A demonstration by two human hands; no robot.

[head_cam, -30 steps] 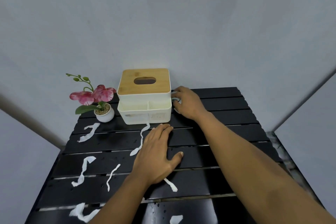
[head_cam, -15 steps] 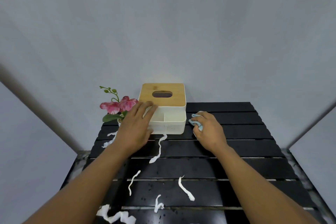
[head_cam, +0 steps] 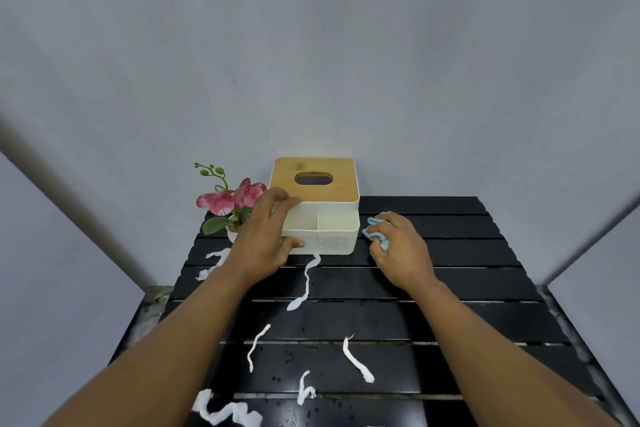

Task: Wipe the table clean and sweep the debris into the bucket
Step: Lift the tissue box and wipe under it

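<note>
Up from the middle slats, where it lay flat a second ago, the left hand point(head_cam: 266, 243) now sits at the left end of the tissue box point(head_cam: 332, 243), fingers hooked over the upper edge and thumb pressed to the front wall, so it grips the box. Half a second ago the fingers were only laid across that corner. The right hand point(head_cam: 398, 250) has drawn a little back from the box's right wall and rests on the table point(head_cam: 450, 288) just beside it, fingers curled tight round a bunched blue cloth point(head_cam: 375, 234). The potted flower point(head_cam: 228, 201) stands where it did, behind the left wrist.

The step in hand looks like clearing the box aside so the slats beneath can be wiped. To do it well, lift the box rather than drag it: one long paper strip point(head_cam: 304, 282) reaches up to its front wall and would smear or tear under a slide. Keep the box level, since its open front tray may hold something, and mind the flower close by the left. Then flatten the cloth so more of it meets the slats, and draw the scattered paper strips point(head_cam: 356, 359) toward one edge in long strokes along the boards, not across the gaps. The bucket is not in view, so I cannot tell which edge suits
</note>
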